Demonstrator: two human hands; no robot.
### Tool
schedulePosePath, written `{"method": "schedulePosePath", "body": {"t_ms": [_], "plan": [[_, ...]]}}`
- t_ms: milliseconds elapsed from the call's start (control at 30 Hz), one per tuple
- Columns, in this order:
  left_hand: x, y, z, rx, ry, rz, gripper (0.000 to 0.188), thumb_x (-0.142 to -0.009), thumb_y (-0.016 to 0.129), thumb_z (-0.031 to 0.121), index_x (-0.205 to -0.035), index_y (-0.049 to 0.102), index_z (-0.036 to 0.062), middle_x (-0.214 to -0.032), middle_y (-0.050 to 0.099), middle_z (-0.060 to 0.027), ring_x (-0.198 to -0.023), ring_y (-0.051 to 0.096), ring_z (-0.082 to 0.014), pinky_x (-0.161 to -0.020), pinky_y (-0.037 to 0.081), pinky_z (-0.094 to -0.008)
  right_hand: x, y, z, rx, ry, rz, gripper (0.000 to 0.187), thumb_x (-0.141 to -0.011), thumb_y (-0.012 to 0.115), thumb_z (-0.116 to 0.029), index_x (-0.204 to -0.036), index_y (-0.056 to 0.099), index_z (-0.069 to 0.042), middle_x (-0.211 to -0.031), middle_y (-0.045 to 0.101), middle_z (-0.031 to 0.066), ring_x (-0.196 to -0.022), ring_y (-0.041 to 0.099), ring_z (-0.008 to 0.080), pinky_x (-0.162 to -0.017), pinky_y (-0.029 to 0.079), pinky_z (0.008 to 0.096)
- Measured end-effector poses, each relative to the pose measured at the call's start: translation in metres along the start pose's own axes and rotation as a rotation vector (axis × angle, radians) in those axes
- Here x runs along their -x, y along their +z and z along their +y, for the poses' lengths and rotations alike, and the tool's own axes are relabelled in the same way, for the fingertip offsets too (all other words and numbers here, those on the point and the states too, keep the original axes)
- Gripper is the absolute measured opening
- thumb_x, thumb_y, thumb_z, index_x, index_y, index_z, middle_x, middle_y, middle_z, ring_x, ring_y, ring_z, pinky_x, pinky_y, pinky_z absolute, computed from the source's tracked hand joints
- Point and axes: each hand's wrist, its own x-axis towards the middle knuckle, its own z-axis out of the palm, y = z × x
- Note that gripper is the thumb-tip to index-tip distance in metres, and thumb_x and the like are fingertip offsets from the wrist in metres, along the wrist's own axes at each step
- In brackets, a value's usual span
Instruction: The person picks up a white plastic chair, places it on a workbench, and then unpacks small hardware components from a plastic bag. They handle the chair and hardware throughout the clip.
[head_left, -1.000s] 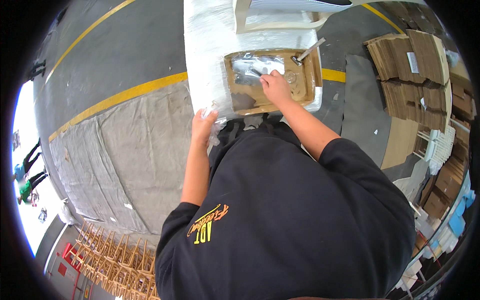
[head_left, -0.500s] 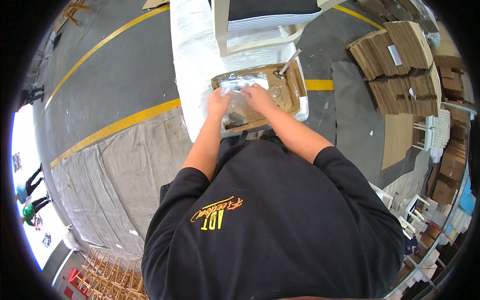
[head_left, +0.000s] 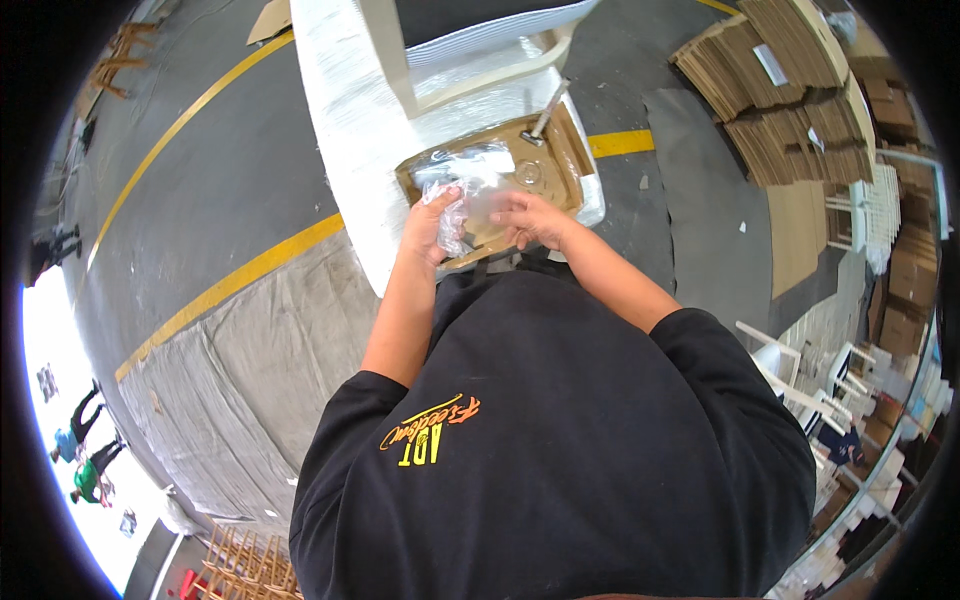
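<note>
A crumpled clear plastic bag [head_left: 452, 232] is bunched in my left hand [head_left: 428, 226], whose fingers are closed around it. My right hand [head_left: 538, 221] is just to its right, fingers bent and thumb side toward the bag. A hazy, see-through patch lies at its fingertips; what they pinch, if anything, I cannot make out. Both hands are over the near part of a shallow brown cardboard tray [head_left: 578, 150]. More shiny clear plastic packaging [head_left: 480, 160] lies inside its far left part. A hammer [head_left: 545, 112] leans across the far edge, beside a clear round ring [head_left: 527, 174].
The tray sits on a white, film-wrapped surface [head_left: 345, 130]. A cream chair frame [head_left: 400, 85] with a dark seat stands just beyond it. Stacked flat cardboard [head_left: 765, 75] is at the far right; a grey cloth [head_left: 260, 340] covers floor at left. People [head_left: 90, 470] are far left.
My left hand has gathered the clear plastic bag up into its fingers. The right hand has drawn back toward me and slightly right of it. The view has shifted.
</note>
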Motion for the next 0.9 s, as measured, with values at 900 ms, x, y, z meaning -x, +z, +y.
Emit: {"method": "schedulePosePath", "body": {"t_ms": [900], "plan": [[-0.107,0.101,-0.120,-0.221,-0.500,0.093,0.029,-0.090,0.073,0.010,-0.113,0.063,-0.0045,-0.107,0.069,-0.0169,-0.090,0.068,-0.0311,-0.079,0.056,-0.0450,0.072,-0.066,0.075,-0.530,0.192,0.311,0.018,-0.095,0.068,-0.022,-0.098,0.066,-0.004,-0.076,0.066,0.0022,-0.055,0.060,0.0112,-0.044,0.043,0.0243]]}}
